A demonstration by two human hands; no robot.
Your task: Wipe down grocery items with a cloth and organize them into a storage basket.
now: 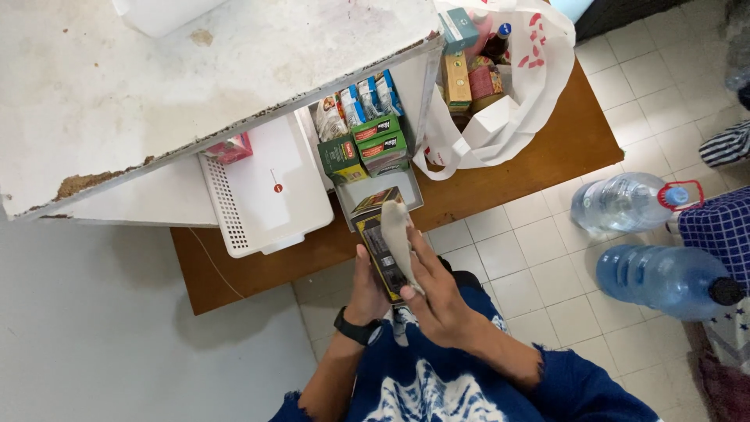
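Observation:
My left hand [367,283], with a black watch on its wrist, holds a dark rectangular box [376,233] upright from below. My right hand [434,295] presses a pale grey cloth [397,231] against the box's front face. Both hands are in front of a wooden table [516,168], just below a grey tray [367,190] that holds green boxes [383,142] and several small cartons standing on end.
A white perforated basket [266,199] with a pink packet sits left of the tray. A white plastic bag [500,117] full of boxed goods stands at the table's right end. Two large water bottles [648,242] lie on the tiled floor. A white shelf top [195,70] overhangs.

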